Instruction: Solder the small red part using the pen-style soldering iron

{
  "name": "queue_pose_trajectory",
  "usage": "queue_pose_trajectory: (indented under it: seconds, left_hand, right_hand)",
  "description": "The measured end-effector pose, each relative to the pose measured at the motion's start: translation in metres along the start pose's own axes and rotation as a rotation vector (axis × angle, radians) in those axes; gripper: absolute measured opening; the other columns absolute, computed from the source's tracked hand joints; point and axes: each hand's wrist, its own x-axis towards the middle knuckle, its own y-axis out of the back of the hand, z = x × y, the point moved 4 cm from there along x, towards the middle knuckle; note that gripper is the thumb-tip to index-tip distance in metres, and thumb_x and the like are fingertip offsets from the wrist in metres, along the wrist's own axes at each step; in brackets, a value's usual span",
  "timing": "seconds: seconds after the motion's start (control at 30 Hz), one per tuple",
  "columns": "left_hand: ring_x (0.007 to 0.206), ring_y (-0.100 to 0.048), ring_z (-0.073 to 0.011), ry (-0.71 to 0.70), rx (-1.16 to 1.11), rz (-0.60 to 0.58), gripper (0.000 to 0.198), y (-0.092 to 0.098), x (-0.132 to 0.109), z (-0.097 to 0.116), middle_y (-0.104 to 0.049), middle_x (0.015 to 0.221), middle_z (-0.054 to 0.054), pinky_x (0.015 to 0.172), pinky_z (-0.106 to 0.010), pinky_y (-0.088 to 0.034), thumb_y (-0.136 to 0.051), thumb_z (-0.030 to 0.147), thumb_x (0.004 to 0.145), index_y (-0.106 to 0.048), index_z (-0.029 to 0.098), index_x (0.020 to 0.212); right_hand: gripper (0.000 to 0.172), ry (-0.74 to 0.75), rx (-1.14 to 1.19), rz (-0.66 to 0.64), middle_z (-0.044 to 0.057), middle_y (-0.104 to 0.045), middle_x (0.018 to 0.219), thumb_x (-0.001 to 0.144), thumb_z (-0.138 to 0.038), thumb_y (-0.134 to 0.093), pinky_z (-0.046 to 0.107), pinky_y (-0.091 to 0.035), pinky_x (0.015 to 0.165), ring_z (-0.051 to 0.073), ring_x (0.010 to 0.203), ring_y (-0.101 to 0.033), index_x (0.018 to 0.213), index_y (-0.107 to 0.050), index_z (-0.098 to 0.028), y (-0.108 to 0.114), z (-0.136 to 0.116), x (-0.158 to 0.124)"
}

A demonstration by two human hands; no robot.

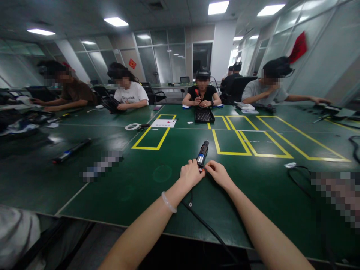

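An electric screwdriver (202,153), black with a blue and silver band, lies on the green table with its tip pointing away from me. My left hand (191,174) is closed over its near end, fingers wrapped on the body. Close by on the right, my right hand (219,173) has thumb and forefinger pinched together at a small red part (201,170) of the tool's near end. Whatever sits between those fingertips is too small to make out. A black cable (206,225) runs from under my left hand toward the table's front edge, with a small ring terminal (190,204) beside it.
Yellow tape rectangles (234,154) mark the green table (157,187). Another similar tool (71,150) lies to the left. Across the table a person (201,92) holds a red-handled tool by a black tray (204,115). A white cable coil (132,127) rests near a paper sheet (163,123).
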Motion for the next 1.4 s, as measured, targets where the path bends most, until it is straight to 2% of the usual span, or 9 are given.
queue_pose_trajectory:
  seconds: [0.23, 0.47, 0.8, 1.13, 1.27, 1.4]
  left_hand:
    - [0.095, -0.062, -0.0306, 0.0, 0.027, 0.021, 0.052, 0.005, 0.005, -0.016, -0.054, 0.11, -0.016, 0.076, -0.039, -0.047, -0.045, 0.054, 0.082, -0.044, 0.015, 0.115]
    - [0.099, -0.06, -0.0301, 0.072, 0.054, -0.011, 0.053, 0.013, 0.001, -0.049, -0.052, 0.115, -0.016, 0.078, -0.039, -0.046, -0.041, 0.056, 0.084, -0.042, 0.017, 0.119]
    - [0.093, -0.062, -0.0294, 0.173, 0.11, 0.01, 0.054, 0.028, -0.023, -0.126, -0.055, 0.112, -0.014, 0.075, -0.04, -0.047, -0.035, 0.059, 0.084, -0.042, 0.019, 0.12]
    - [0.097, -0.06, -0.0322, 0.347, 0.144, -0.014, 0.063, 0.048, -0.05, -0.203, -0.054, 0.118, -0.015, 0.078, -0.044, -0.046, -0.027, 0.062, 0.084, -0.04, 0.021, 0.131]
    - [0.101, -0.056, -0.0308, 0.346, 0.194, 0.057, 0.06, 0.055, -0.06, -0.211, -0.053, 0.116, -0.014, 0.077, -0.041, -0.046, -0.031, 0.06, 0.084, -0.043, 0.021, 0.129]
    - [0.105, -0.051, -0.0287, 0.247, 0.307, 0.209, 0.045, 0.061, -0.067, -0.198, -0.05, 0.116, -0.013, 0.079, -0.037, -0.046, -0.037, 0.049, 0.087, -0.049, 0.019, 0.118]
  right_hand:
    - [0.018, 0.016, -0.003, -0.007, 0.001, -0.059, 0.072, 0.084, -0.031, -0.048, 0.026, -0.04, 0.062, 0.016, 0.065, -0.053, 0.077, -0.059, -0.018, 0.0, 0.002, 0.0]
    - [0.019, 0.004, 0.007, -0.02, 0.002, -0.06, 0.074, 0.084, -0.031, -0.048, 0.027, -0.041, 0.064, 0.017, 0.068, -0.055, 0.08, -0.06, -0.018, 0.002, -0.002, -0.002]
    - [0.019, 0.004, 0.002, -0.018, 0.002, -0.06, 0.073, 0.084, -0.03, -0.047, 0.027, -0.041, 0.064, 0.016, 0.068, -0.055, 0.079, -0.061, -0.017, 0.001, -0.001, -0.004]
    - [0.019, 0.006, 0.014, -0.017, 0.002, -0.06, 0.072, 0.084, -0.03, -0.048, 0.027, -0.041, 0.063, 0.017, 0.067, -0.054, 0.079, -0.062, -0.018, 0.002, -0.005, -0.005]
    - [0.018, 0.008, 0.011, -0.021, 0.002, -0.061, 0.073, 0.084, -0.029, -0.048, 0.027, -0.042, 0.064, 0.017, 0.068, -0.055, 0.079, -0.062, -0.018, 0.0, -0.004, -0.005]
    - [0.018, 0.007, 0.002, -0.029, 0.002, -0.061, 0.074, 0.084, -0.028, -0.048, 0.027, -0.041, 0.064, 0.017, 0.068, -0.055, 0.08, -0.062, -0.018, 0.0, -0.004, -0.005]
